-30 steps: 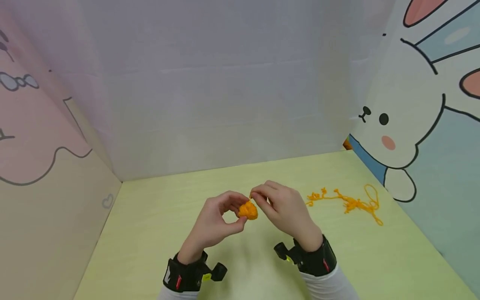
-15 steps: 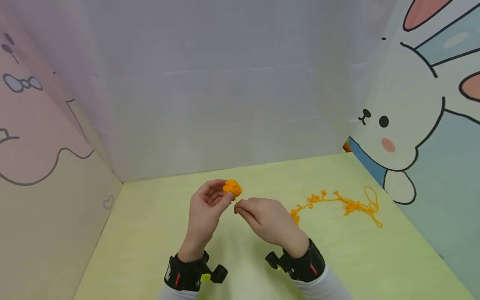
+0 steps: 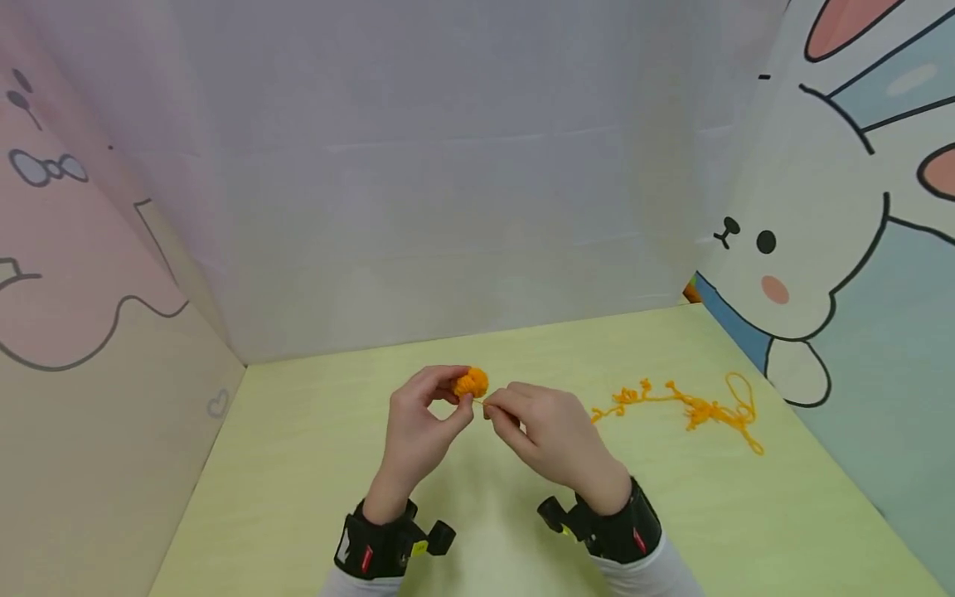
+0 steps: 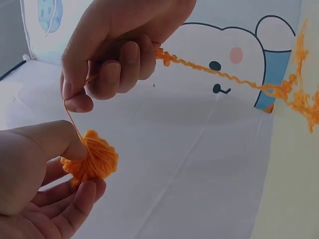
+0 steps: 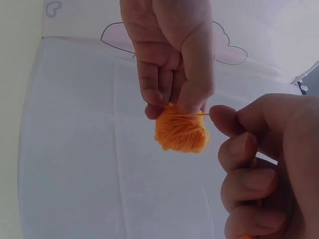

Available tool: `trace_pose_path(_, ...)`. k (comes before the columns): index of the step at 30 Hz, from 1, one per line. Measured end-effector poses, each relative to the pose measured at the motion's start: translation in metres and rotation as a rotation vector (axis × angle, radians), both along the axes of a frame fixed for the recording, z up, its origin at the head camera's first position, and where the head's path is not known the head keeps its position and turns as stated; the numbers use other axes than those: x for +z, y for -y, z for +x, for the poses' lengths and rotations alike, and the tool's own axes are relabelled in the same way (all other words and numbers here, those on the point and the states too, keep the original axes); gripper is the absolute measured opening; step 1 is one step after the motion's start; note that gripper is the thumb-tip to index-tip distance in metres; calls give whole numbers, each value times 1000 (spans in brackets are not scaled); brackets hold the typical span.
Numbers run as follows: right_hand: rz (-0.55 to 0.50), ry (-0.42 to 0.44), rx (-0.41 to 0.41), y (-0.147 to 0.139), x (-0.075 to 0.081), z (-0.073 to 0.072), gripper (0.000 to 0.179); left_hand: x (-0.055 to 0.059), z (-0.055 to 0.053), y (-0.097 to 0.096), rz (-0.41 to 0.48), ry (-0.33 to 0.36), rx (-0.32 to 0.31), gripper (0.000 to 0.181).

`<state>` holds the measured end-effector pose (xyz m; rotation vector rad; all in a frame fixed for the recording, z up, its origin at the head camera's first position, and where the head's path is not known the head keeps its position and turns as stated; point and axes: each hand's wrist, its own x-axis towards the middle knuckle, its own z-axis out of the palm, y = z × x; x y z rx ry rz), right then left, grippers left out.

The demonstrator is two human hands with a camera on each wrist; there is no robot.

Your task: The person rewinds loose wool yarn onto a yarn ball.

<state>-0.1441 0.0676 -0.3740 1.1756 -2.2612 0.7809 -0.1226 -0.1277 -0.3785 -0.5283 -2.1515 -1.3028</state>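
A small ball of orange yarn is held above the table by my left hand, pinched between thumb and fingers. Its wound strands show clearly in the left wrist view, where the yarn ball bulges past the fingertips. Just to the right, my right hand pinches the strand that comes off the ball, drawn straight over a short gap. In the right wrist view, bits of orange yarn peek out between the curled fingers of that hand. From there the yarn trails off to the right.
On the pale yellow-green table, a loose, knotted tangle of orange yarn lies to the right. A white backdrop rises behind the table. Side panels with cartoon drawings, among them a rabbit, stand at left and right.
The right hand has swung from above the ball to below it, then back up to its right side. The ball, in the left hand, has shifted left and up, turning.
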Motion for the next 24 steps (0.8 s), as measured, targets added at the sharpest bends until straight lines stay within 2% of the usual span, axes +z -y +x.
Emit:
trace_pose_path(6, -49, -57, -65, -9, 1, -7, 8, -13, -6, 6, -112, -34, -97, 36)
trace_pose_path(12, -55, -66, -92, -12, 4, -9, 11, -12, -6, 8, -170, -45, -194, 34)
trace_pose_path(19, -53, -47, -107, -12, 4, -11, 9, -7, -3, 8, -164, -10, -265, 34)
trace_pose_path(24, -22, 8, -111, -11, 4, -10, 10, -4, -1, 9, -87, 31, -345, 38)
